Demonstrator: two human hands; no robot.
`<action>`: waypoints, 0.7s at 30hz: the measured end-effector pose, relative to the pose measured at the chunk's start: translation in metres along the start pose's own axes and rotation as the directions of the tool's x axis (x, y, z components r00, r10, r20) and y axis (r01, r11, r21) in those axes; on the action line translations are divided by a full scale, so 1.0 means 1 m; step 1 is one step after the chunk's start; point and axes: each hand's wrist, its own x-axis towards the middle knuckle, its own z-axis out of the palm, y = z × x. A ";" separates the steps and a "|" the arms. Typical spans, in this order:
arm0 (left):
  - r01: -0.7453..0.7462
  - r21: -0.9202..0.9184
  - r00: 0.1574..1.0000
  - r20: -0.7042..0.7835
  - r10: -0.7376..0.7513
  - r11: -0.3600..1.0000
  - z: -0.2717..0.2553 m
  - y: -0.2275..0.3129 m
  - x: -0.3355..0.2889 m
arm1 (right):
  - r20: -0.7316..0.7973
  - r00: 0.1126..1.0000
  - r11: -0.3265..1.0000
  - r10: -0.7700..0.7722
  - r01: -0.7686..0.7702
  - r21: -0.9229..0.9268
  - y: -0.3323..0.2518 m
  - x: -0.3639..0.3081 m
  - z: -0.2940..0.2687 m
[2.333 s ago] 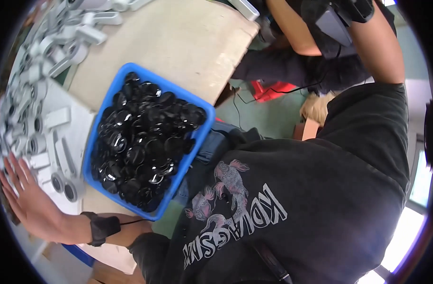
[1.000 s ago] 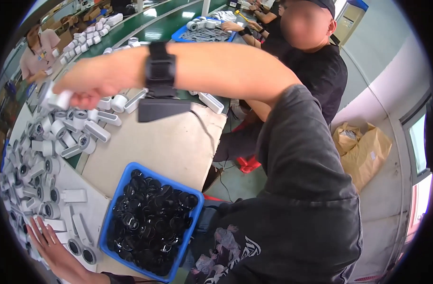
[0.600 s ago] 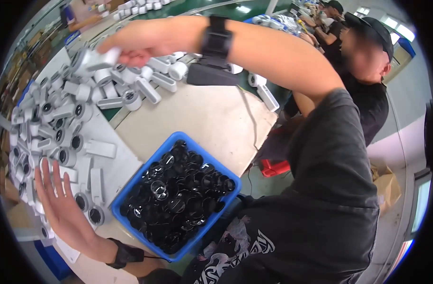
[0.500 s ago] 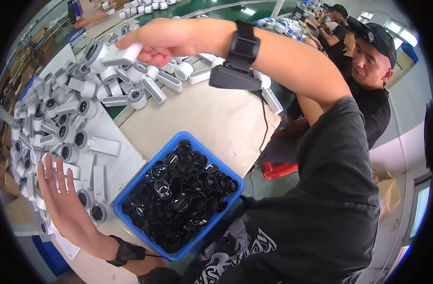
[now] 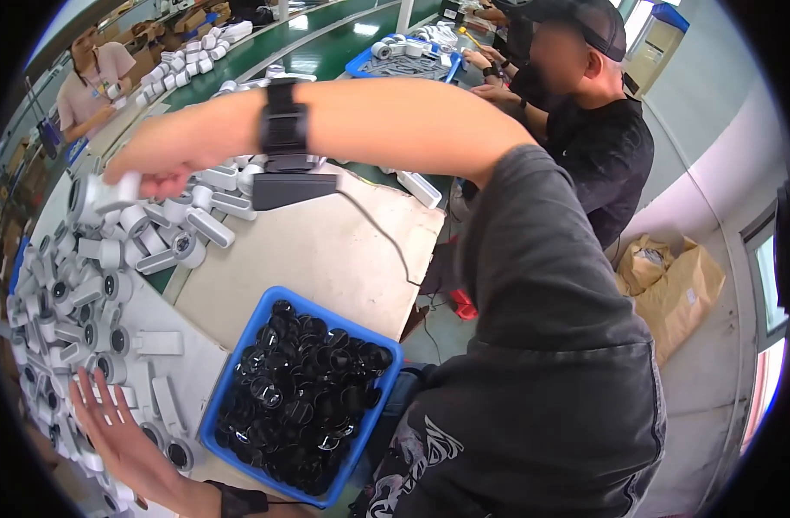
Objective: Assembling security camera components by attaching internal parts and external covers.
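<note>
My right hand (image 5: 163, 157) reaches across to the far left, its fingers closed on a white device with a round head and a flat handle (image 5: 85, 200). It holds the device just above a heap of similar white devices (image 5: 161, 231). My left hand (image 5: 125, 439) is raised palm out at the lower left with its fingers spread, holding nothing. Behind it lie more white devices with dark round ends (image 5: 88, 335). Between my body and the heap stands a blue plastic bin (image 5: 277, 293), full of glossy black round caps (image 5: 304, 401).
A person in black (image 5: 602, 155) sits at the right end of the table (image 5: 343, 246). Further back are a blue tray with white and grey parts (image 5: 403, 62), a green conveyor (image 5: 326, 34) and a person in a pale shirt (image 5: 88, 82). Brown paper bags (image 5: 671, 285) stand by the wall.
My view has shifted, bringing the back of the room into sight. My right hand has swung further left with the white device still in its grip. My left hand stays spread.
</note>
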 end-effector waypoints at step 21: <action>0.024 -0.137 0.996 0.085 -0.012 0.990 -0.009 -0.007 -0.002 | -0.637 0.662 0.916 0.394 -0.342 0.211 -0.031 -0.310 -0.059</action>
